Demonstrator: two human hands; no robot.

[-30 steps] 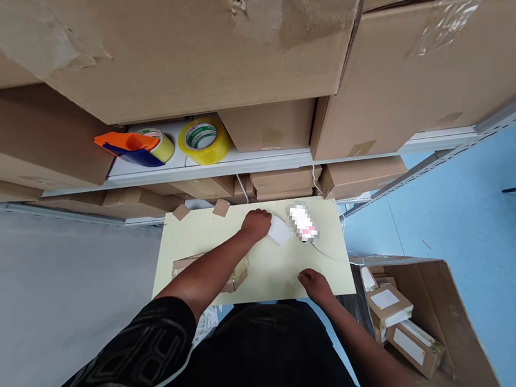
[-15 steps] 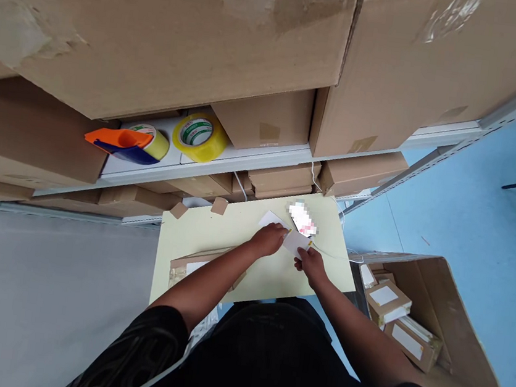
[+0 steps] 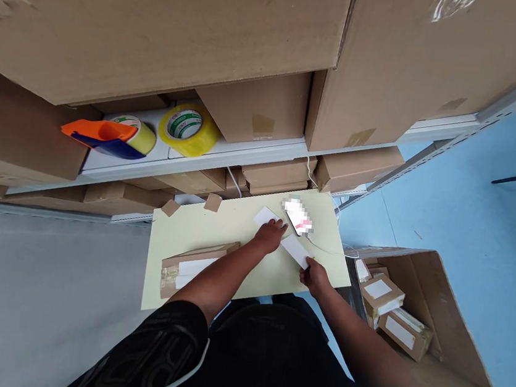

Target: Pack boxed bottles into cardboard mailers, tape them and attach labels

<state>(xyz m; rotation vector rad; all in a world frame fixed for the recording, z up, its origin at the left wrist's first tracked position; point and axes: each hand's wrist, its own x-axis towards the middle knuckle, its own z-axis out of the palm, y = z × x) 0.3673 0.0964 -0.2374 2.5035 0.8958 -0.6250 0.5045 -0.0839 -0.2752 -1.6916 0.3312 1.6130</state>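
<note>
My right hand [image 3: 314,276] pinches the lower end of a white paper strip [image 3: 295,250], which looks like a label, over the right part of the pale yellow table. My left hand [image 3: 269,235] bears down with bent fingers on another white paper piece [image 3: 263,214]. Part of that paper lies under the fingers, and whether the two pieces join there is hidden. Just beyond the hands lies a phone [image 3: 297,215] with a blurred-out screen. A taped cardboard box [image 3: 191,268] with a white label sits left of my left forearm, partly covered by it.
An orange and blue tape dispenser [image 3: 103,137] and a yellow tape roll [image 3: 188,129] stand on the shelf above the table [image 3: 236,222]. Large cartons [image 3: 267,111] fill the shelves. At right, an open carton [image 3: 453,321] holds several small labelled boxes. A white cable [image 3: 335,252] crosses the table edge.
My right hand has drawn toward me and slightly right with the paper strip, showing more of its length. My left hand stays about in place. The whole view has shifted a little.
</note>
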